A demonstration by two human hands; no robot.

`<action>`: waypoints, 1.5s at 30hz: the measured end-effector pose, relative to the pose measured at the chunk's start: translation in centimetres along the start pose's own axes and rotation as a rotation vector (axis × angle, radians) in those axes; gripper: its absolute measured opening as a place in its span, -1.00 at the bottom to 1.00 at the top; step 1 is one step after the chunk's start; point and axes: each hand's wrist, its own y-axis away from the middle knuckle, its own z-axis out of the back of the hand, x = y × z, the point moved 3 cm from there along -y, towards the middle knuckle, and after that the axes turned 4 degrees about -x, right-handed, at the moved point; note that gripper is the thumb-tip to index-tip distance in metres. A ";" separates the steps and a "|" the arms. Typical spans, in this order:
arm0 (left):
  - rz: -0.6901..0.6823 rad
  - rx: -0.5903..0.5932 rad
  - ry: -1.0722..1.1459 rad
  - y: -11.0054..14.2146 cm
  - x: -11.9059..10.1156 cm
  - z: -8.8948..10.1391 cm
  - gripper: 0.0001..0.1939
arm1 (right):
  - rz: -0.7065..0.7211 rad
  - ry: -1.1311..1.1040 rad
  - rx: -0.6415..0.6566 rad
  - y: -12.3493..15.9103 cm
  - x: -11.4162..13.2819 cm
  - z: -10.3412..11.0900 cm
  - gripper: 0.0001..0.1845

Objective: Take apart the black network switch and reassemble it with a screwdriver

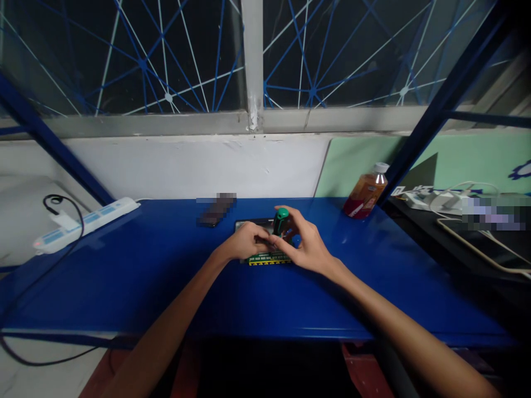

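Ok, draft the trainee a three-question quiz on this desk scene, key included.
1. True or false: the drink bottle is capped.
2. Seen from the seat, the power strip lies towards which end of the blue desk? A) left B) right
3. Fill in: the green-topped screwdriver rises between the ___.

Key: 1. True. 2. A. 3. Left hand and right hand.

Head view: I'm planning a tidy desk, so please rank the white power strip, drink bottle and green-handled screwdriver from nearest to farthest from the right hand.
1. Green-handled screwdriver: just left of the right hand.
2. Drink bottle: to the right, farther back.
3. White power strip: far left side.
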 end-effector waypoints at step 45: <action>0.039 -0.022 -0.085 0.4 -1.2 0.3 -0.73 | -0.029 -0.160 0.051 0.0 -0.2 -0.2 -0.48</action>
